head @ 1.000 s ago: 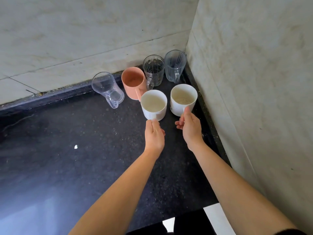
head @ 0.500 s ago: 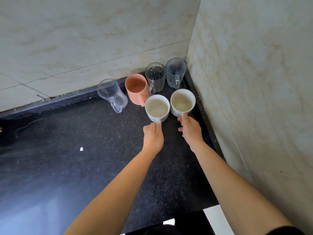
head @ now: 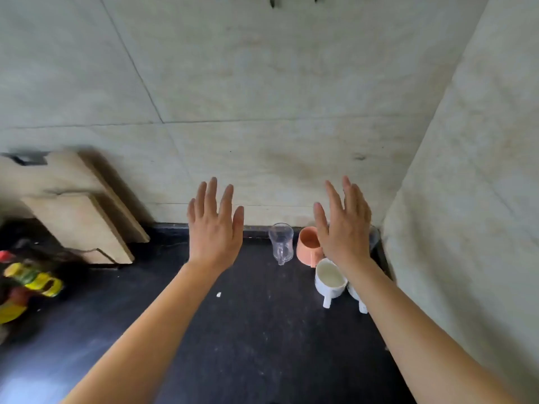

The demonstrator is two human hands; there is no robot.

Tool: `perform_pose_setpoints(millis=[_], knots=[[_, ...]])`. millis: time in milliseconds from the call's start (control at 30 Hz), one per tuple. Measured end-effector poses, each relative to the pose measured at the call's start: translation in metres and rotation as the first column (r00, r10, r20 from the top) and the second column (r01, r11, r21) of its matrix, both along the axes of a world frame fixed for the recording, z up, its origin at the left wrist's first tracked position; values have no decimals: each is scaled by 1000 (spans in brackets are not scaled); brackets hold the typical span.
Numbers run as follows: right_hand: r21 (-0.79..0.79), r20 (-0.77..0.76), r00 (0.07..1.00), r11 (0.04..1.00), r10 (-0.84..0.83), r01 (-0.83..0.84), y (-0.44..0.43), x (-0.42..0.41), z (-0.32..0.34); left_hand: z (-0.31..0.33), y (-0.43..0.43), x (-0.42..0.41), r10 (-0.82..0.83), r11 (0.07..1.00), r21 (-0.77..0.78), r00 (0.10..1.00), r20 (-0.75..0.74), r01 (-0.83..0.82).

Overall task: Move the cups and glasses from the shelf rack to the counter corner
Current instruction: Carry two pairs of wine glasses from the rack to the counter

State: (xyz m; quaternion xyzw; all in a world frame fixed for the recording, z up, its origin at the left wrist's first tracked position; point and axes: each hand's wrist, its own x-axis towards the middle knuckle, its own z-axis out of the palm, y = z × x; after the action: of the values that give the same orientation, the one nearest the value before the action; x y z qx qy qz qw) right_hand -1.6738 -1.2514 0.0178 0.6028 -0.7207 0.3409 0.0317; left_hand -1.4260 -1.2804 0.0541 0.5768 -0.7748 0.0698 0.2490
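Note:
Cups stand grouped in the corner of the black counter (head: 256, 330): a clear glass mug (head: 281, 242), an orange cup (head: 307, 249) and a white mug (head: 329, 279). A second white mug (head: 357, 295) shows only partly behind my right forearm. Other glasses further back are hidden by my right hand, apart from a sliver of glass (head: 374, 236). My left hand (head: 214, 225) is raised above the counter, fingers straight and spread, holding nothing. My right hand (head: 344, 225) is raised over the cups, fingers straight, also holding nothing.
Wooden chopping boards (head: 78, 211) lean against the tiled back wall at the left. Blurred red and yellow-green items (head: 29, 279) lie at the far left of the counter. A tiled side wall (head: 466, 199) closes the corner on the right.
Both hands let go of the two white mugs' handles and rose with fingers spread. The view tilted up, bringing the boards and more of the wall into sight.

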Motion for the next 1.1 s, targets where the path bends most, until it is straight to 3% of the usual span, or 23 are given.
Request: perform_pose_setpoints(millis=[167,400,633,800,1100], knots=[[-120,-133,927,923,351,-367,-26,105,43,51,64,108,317,942,-133,947,57,-307],[-106,-172,647,639,743,-762,22,293,59,70,202,248,673,735,-171,736,73,-656],[-177,-236,442,409,865,-895,114,457,85,82,340,382,786,603,-282,616,51,-747],[-217,-272,311,257,911,-942,212,612,99,91,472,502,886,447,-249,463,-5,-859],[-199,-292,-32,-93,956,-976,400,848,117,97,683,647,988,154,-233,149,40,-960]])
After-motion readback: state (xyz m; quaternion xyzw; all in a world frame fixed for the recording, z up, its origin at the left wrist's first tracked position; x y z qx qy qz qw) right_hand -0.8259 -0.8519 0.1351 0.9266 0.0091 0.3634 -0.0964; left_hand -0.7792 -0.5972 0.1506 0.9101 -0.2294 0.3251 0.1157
